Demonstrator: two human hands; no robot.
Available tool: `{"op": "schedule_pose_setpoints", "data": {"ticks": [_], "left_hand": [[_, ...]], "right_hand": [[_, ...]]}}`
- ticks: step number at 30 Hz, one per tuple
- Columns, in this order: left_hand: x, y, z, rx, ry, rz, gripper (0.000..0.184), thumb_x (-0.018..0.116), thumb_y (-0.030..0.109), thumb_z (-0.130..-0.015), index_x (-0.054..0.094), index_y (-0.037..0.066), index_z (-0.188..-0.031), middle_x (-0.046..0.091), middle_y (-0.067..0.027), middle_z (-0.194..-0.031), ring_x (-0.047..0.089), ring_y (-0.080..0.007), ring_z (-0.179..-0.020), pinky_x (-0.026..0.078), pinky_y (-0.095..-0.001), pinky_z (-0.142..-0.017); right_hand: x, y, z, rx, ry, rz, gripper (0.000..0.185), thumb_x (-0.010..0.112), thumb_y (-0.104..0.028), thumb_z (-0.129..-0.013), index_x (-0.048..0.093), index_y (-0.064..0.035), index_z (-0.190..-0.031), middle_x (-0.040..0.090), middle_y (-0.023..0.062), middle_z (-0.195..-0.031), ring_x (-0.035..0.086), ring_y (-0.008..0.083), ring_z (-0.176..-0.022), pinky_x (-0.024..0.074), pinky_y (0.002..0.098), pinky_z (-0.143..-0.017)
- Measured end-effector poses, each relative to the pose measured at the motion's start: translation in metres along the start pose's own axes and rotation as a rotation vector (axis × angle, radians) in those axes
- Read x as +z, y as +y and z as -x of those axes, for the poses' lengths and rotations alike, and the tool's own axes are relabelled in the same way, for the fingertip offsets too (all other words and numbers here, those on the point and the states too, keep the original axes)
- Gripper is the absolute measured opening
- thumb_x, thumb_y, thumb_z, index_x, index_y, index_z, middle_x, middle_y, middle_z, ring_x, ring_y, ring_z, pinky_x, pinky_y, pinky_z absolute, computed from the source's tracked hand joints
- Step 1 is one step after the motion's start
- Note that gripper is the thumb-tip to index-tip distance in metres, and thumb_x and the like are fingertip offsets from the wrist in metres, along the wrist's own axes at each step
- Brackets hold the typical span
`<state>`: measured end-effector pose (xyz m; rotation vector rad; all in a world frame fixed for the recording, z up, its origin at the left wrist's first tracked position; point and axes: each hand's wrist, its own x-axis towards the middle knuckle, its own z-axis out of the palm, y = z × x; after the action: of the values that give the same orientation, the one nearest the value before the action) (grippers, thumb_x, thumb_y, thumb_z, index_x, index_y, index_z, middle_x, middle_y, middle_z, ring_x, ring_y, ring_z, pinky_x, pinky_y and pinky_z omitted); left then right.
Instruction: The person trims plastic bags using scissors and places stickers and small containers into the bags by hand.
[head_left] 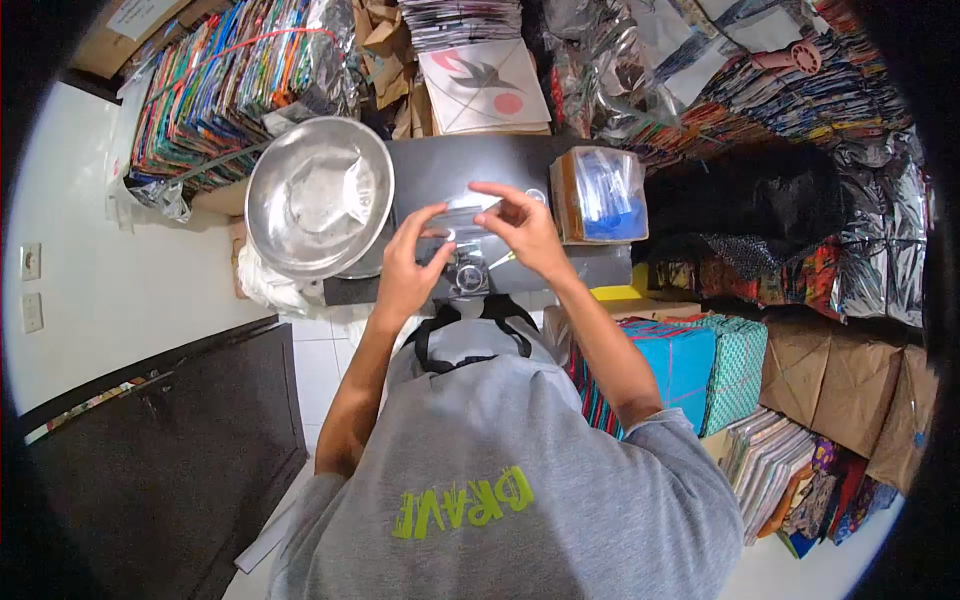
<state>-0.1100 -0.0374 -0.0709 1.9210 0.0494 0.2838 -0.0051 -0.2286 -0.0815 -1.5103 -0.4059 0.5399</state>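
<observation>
My left hand (pixel 408 268) and my right hand (pixel 528 232) are raised over the dark table, facing each other. Between them is a small clear plastic bag (pixel 462 217), its edges pinched by the fingers of both hands. A small white piece shows near my left fingertips, too small to name. Just below the hands lies a clear packet (pixel 468 278) with a ring-shaped thing in it. Close to my right wrist is a thin tool with a yellow part (pixel 503 260), its kind unclear.
A large metal basin (pixel 320 197) stands at the table's left. On the right is an open carton (pixel 600 195) holding clear plastic bags and something blue. Stacked packaged fabrics (pixel 235 85) and a pile of printed sheets (pixel 487 85) line the back. Wrapped bundles (pixel 670 365) stand at the right.
</observation>
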Motion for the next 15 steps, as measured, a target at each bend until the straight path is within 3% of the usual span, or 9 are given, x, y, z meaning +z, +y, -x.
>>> {"op": "schedule_pose_setpoints", "data": {"ticks": [1,4,5,12,15], "left_hand": [[-0.004,-0.003,-0.001,0.012,-0.005,-0.001,0.058,0.075,0.000,-0.084,0.056,0.006,-0.138,0.064,-0.0145,-0.132,0.073,-0.0222,-0.093,0.055,-0.0357,-0.088],[-0.015,-0.006,-0.003,0.027,0.002,-0.013,0.061,0.074,-0.003,-0.083,0.056,0.006,-0.140,0.064,-0.0144,-0.134,0.073,-0.0201,-0.088,0.055,-0.0345,-0.086],[-0.017,-0.006,-0.003,0.035,0.000,-0.008,0.061,0.074,-0.003,-0.083,0.056,0.006,-0.140,0.064,-0.0144,-0.134,0.073,-0.0201,-0.088,0.055,-0.0345,-0.086],[-0.021,-0.013,-0.019,-0.076,-0.080,0.211,0.068,0.075,-0.007,-0.082,0.054,0.008,-0.145,0.057,-0.0122,-0.143,0.072,-0.0129,-0.087,0.059,-0.0275,-0.077],[-0.021,-0.014,-0.027,-0.116,-0.094,0.250,0.070,0.074,-0.009,-0.082,0.053,0.008,-0.147,0.055,-0.0117,-0.144,0.070,-0.0110,-0.085,0.061,-0.0258,-0.073]], "right_hand": [[0.003,-0.002,-0.001,0.026,0.001,-0.019,0.046,0.072,0.001,-0.092,0.063,-0.0053,-0.138,0.068,-0.0018,-0.092,0.061,0.0039,-0.082,0.0496,0.0214,-0.073],[0.011,-0.001,-0.008,-0.002,0.004,-0.072,0.048,0.072,0.001,-0.092,0.060,0.0013,-0.138,0.070,0.0075,-0.123,0.065,0.0070,-0.087,0.0551,0.0229,-0.083],[0.012,-0.003,-0.009,-0.003,0.010,-0.085,0.047,0.073,0.001,-0.091,0.060,0.0033,-0.136,0.064,0.0104,-0.137,0.068,0.0098,-0.092,0.0570,0.0257,-0.087],[0.011,-0.013,-0.015,-0.011,0.083,-0.156,0.047,0.073,-0.001,-0.091,0.060,0.0019,-0.136,0.063,0.0118,-0.136,0.070,0.0160,-0.102,0.0571,0.0285,-0.087],[-0.001,-0.001,-0.018,-0.135,0.302,-0.130,0.040,0.073,-0.002,-0.092,0.062,0.0009,-0.130,0.064,0.0118,-0.133,0.069,0.0160,-0.101,0.0566,0.0285,-0.088]]}}
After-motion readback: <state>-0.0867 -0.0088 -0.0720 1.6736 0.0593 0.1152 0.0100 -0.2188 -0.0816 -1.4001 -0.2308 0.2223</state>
